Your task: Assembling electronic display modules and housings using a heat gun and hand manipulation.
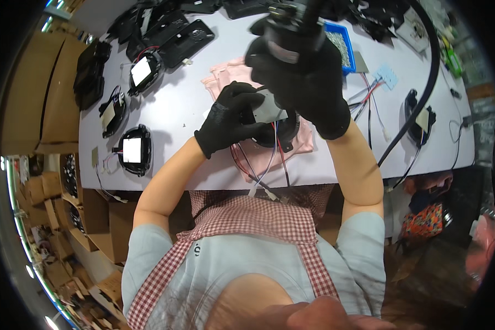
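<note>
Both hands wear black gloves. My left hand (230, 118) grips a round black housing (283, 132) with a grey-white plate (268, 110) on top, resting on a pink cloth (225, 74) at the middle of the white table (187, 104). My right hand (308, 82) is raised over it and holds a black power screwdriver (291, 25) pointing down at the plate. Red, blue and white wires (261, 165) trail from the housing over the table's front edge.
Several similar round black units with white plates (133, 149) lie at the left. A blue tray of small screws (338, 44) sits behind my right hand. A thick black hose (423, 104) curves across the right. Cardboard boxes (33, 99) stand at the left.
</note>
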Demonstrator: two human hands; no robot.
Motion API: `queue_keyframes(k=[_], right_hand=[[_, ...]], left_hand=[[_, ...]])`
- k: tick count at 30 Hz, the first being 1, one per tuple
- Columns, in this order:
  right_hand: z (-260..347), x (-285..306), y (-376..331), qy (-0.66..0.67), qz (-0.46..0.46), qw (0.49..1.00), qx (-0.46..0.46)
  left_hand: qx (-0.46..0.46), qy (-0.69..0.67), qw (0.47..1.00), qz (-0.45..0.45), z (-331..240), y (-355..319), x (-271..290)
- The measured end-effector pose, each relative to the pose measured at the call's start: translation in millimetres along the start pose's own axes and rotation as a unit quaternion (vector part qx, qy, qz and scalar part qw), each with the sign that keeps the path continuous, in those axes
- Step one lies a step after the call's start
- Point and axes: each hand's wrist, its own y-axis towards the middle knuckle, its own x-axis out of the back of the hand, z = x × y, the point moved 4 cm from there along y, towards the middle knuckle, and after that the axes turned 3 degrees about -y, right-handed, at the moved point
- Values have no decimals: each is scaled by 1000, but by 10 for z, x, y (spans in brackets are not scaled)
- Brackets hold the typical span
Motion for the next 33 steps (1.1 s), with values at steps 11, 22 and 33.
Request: queue_keyframes(k=[11,22,33], right_hand=[[44,-132,-11,117,77,990,23],[44,64,-33,97,34,994,-21],[-301,382,-214,78,-6,996,-49]], left_hand=[[-71,-27,997,-32,21,-146,6],[-47,8,999,-22,-38,8,43],[-103,-32,994,-16,72,-115,45]])
